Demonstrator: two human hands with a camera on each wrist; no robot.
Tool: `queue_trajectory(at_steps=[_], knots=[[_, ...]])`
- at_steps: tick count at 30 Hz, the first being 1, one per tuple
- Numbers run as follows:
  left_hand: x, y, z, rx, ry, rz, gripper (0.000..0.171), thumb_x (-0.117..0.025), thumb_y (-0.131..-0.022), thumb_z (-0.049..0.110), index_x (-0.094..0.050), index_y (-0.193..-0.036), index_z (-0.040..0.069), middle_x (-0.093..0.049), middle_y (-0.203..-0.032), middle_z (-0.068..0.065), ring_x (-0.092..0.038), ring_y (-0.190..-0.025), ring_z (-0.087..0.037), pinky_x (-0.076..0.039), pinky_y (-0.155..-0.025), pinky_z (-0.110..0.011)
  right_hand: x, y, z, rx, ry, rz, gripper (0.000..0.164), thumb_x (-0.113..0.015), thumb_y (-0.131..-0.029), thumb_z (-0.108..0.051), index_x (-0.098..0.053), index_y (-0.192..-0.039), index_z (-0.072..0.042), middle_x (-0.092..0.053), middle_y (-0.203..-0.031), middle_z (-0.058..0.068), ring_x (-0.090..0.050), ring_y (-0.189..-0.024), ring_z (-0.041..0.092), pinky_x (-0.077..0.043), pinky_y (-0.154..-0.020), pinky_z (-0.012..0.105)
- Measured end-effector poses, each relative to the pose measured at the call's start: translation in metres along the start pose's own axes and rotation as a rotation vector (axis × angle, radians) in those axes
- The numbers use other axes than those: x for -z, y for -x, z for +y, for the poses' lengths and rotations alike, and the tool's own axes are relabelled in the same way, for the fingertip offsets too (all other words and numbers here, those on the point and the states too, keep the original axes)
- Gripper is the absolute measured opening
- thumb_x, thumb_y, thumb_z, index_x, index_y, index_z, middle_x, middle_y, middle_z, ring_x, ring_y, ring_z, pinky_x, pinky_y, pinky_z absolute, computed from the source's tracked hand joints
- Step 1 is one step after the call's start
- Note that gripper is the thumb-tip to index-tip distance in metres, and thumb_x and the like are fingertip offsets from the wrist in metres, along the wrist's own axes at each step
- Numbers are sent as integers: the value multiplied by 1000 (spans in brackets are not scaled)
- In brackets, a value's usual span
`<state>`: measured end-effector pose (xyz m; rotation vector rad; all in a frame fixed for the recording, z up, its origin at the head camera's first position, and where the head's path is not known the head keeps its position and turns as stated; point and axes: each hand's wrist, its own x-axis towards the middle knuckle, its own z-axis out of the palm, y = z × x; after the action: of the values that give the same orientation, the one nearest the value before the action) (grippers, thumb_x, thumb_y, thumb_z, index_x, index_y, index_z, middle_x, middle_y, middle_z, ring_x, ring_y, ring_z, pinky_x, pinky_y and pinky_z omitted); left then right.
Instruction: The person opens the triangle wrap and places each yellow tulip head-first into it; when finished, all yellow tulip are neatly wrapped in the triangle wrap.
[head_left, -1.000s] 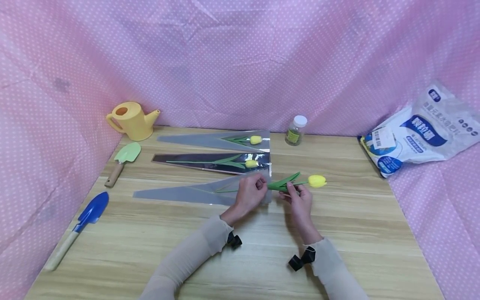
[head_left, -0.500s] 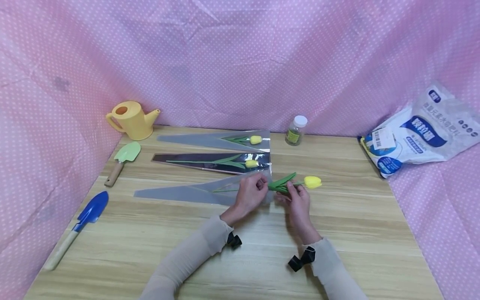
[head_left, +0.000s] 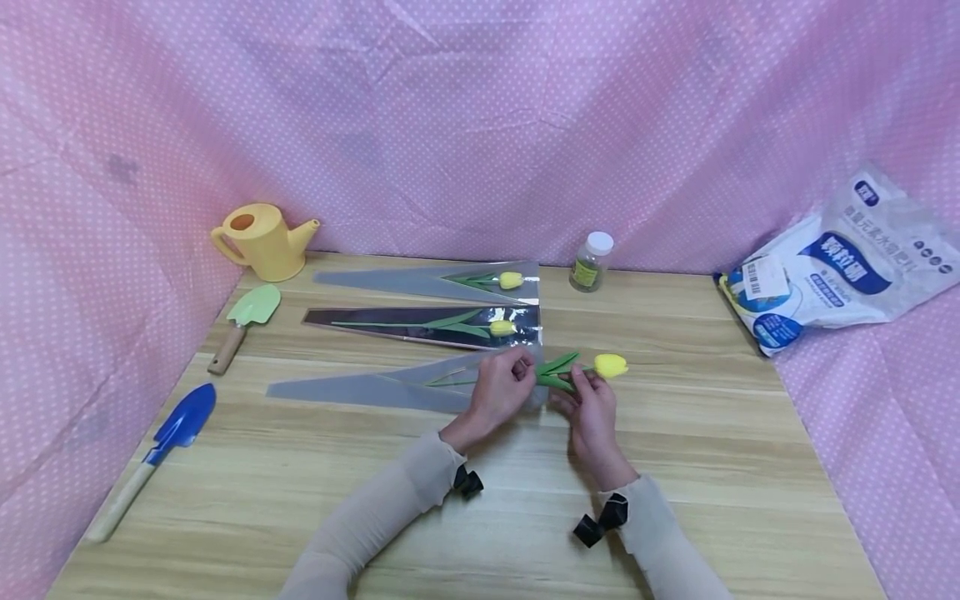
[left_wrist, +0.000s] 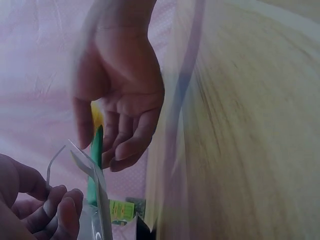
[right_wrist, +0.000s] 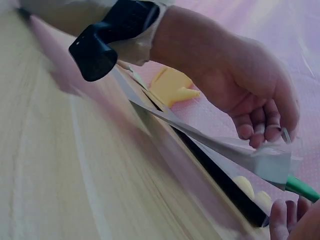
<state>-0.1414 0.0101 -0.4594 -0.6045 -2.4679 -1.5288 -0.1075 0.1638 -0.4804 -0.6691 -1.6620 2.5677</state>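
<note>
On the wooden bench (head_left: 675,467), your left hand (head_left: 501,390) is pinching the plastic sleeve (head_left: 375,387) mouth while your right hand (head_left: 588,398) is gripping the tulip (head_left: 609,365) stem, half inside. Keep holding the mouth open and feeding the stem in straight.

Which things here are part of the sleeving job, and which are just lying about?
In hand:
left hand, pinching the open end of the clear sleeve
right hand, holding the yellow tulip by its stem

Lying about:
two sleeved tulips
watering can
green trowel
blue trowel
small bottle
white bag
</note>
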Motion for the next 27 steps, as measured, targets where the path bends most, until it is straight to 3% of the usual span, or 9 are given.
queue_trajectory(at_steps=[4,12,27], knots=[[0,0,-1,-2,-5,6,9,-63,-82,-7,-69,-85,-3,-69,-68,-12,-59,-55,-9,-48,-50,-12,4,-1,-1,-23,-68,28,11,-49,-105,-27,-50,-106,-16,-71,-89,-9,-69,-77,5,-60,-74,24],[0,0,0,-11,0,4,9,-63,-83,-7,-70,-88,-3,-71,-71,-13,-62,-58,-13,-49,-52,-11,-4,0,4,12,-41,38,6,-57,-102,-19,-59,-97,-15,-71,-84,-8,-68,-75,4,-60,-72,24],[1,0,1,-33,5,9,8,-63,-83,-7,-69,-86,-3,-71,-70,-12,-63,-59,-13,-49,-54,-12,-3,0,1,-23,-47,29,7,-58,-101,-22,-59,-102,-15,-71,-83,-8,-67,-79,4,-58,-74,23]])
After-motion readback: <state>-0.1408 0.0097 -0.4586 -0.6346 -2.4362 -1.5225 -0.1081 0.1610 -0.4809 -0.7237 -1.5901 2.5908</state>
